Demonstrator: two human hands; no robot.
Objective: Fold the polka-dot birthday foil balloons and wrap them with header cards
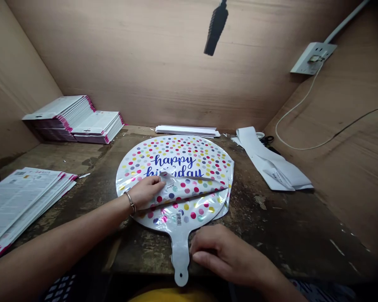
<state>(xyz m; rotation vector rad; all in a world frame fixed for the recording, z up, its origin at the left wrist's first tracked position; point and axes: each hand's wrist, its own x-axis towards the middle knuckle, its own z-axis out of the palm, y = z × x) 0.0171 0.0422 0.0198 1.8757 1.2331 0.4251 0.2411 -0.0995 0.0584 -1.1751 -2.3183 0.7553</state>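
A flat round foil balloon (pixel 176 157) with coloured dots and "happy birthday" in blue lies on top of a pile of the same balloons in the middle of the wooden table (pixel 286 226). Its near edge is folded up over itself. My left hand (pixel 146 191), with a bracelet on the wrist, presses flat on that folded flap, fingers together. The balloon's white neck tab (pixel 180 256) points toward me. My right hand (pixel 217 251) rests on the table just right of the tab, fingers curled down, touching its edge.
Stacks of printed cards with pink edges sit at the back left (pixel 72 119) and at the near left (pixel 22 197). White paper strips (pixel 271 161) lie at the right, more at the back (pixel 187 131). A wall socket (pixel 313 58) with cables is at the upper right.
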